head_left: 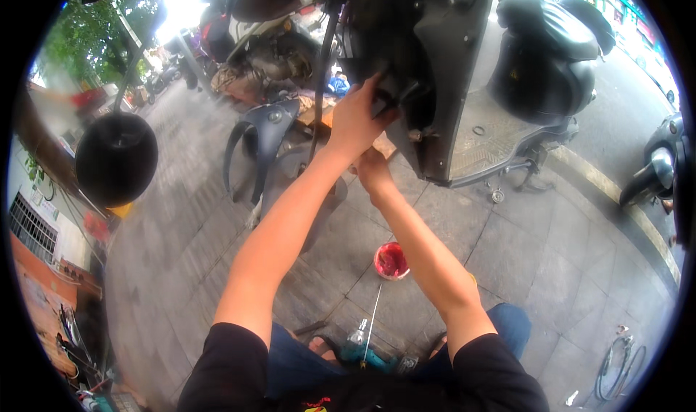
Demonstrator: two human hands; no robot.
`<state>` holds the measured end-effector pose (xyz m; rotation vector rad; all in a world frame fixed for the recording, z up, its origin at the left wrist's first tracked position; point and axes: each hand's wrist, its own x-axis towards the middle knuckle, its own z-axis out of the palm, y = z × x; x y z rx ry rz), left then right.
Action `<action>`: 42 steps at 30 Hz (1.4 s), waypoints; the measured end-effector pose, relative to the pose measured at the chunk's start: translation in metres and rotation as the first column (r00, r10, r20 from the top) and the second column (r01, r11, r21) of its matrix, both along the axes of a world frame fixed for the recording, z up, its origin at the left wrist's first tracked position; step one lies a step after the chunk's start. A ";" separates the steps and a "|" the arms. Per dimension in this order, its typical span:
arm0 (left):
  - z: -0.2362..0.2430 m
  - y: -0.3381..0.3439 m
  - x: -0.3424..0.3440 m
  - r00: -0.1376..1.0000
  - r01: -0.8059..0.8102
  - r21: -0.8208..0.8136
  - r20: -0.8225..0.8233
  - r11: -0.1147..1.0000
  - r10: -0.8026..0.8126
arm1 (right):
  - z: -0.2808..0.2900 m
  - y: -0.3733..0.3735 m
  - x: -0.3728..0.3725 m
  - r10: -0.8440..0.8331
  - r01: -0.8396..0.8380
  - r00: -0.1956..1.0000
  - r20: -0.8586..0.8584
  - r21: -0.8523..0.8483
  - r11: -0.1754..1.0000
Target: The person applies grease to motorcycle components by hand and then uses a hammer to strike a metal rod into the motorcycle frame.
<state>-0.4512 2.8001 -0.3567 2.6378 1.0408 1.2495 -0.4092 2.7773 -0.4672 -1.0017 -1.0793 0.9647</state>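
Note:
My left hand (359,118) reaches up into the dark underside of a scooter's black front panel (449,64), fingers curled at a black part I cannot make out. My right hand (373,167) is just below it, fingers bent and mostly hidden, so what it holds is unclear. A black vertical tube or cable (326,56) runs beside my left hand. On the paving below sits a small tub of red paste (391,261). A long screwdriver (373,318) and a teal power tool (354,350) lie between my feet.
The scooter's floorboard (504,143) extends right toward its black seat (540,71). Loose grey body panels (257,143) lie left of my arms. A black round mirror (116,158) hangs at left. Parked scooter (652,172), curb and road are at right; a coiled cable (616,372) lies lower right.

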 end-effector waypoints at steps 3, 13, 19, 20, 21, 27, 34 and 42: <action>0.010 0.001 0.005 0.997 0.051 -0.014 0.058 0.999 -0.050 | -0.002 0.003 -0.003 0.002 -0.002 1.000 -0.018 -0.013 1.000; 0.053 0.015 0.033 0.969 0.139 0.107 0.190 0.984 -0.158 | -0.018 0.037 -0.015 -0.068 0.064 0.987 0.142 0.035 0.997; 0.044 -0.021 0.000 0.722 0.405 -0.198 0.668 0.892 -0.179 | -0.027 0.031 -0.005 -0.029 0.053 0.980 0.196 -0.116 0.992; 0.032 -0.026 -0.016 0.539 0.617 -0.282 0.832 0.735 -0.134 | -0.027 0.028 -0.003 -0.036 0.041 0.995 0.092 -0.059 0.997; 0.019 -0.031 -0.033 0.338 0.801 -0.280 0.941 0.530 -0.012 | -0.024 0.019 0.000 -0.033 0.033 0.999 -0.010 -0.011 0.999; -0.002 -0.081 -0.096 0.284 0.866 -0.425 0.851 0.263 0.442 | -0.019 0.016 0.020 0.048 -0.050 0.998 -0.033 -0.074 0.996; -0.011 -0.105 -0.127 0.227 0.877 -0.394 0.844 0.274 0.486 | -0.015 0.010 0.007 0.051 -0.060 0.992 -0.112 -0.082 0.995; -0.015 -0.118 -0.135 0.210 0.875 -0.393 0.833 0.282 0.512 | -0.011 -0.001 0.004 -0.038 0.037 0.999 -0.015 -0.073 0.997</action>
